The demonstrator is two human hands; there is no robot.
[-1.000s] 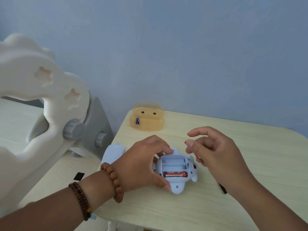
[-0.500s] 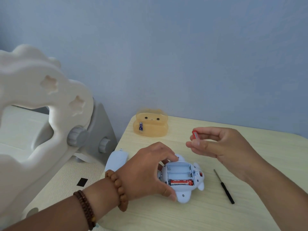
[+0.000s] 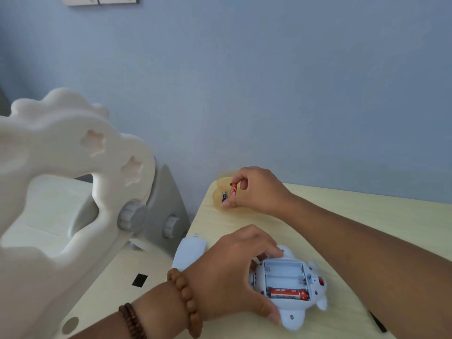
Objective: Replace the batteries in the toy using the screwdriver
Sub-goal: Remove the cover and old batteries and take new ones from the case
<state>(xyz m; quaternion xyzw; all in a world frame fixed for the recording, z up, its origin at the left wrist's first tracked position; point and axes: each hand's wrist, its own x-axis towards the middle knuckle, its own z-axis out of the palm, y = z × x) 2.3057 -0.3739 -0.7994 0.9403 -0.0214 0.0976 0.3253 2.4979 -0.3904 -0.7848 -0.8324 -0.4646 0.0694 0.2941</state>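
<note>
**Red cell lifted over the amber holder; toy pinned belly-up**

Far left: large cream plastic form, smooth and rounded, two star-shaped cut-outs, bolted with ribbed grey knobs to a grey panel. It stands beside the table, not on it.

Table: pale wood-grain laminate, rounded corner at rear left.

Left edge of table: pale blue oval plastic piece, smooth, lying flat, partly under the left wrist.

Left hand: wooden bead bracelets at the wrist. Grip closed around the toy's left side, thumb along the near edge, fingers over the far edge, pressing it to the table.

Rear left of table: translucent amber holder, soft rounded shape, small dark dot visible. A blue-and-white battery stands upright in it.

Right hand: reaches across to the holder. Narrow pinch grip, thumb below and fingertips above, on a red battery, upright, just beside the blue one.

Toy: pale blue glossy plastic, animal-shaped, underside up at front centre. Battery bay open, three ribbed slots; nearest slot holds one red battery lying lengthwise, the other two bare. Small red switch on the right of the bay.

Screwdriver: thin black shaft, flat on the table near the right front, partly behind the right forearm.
</note>
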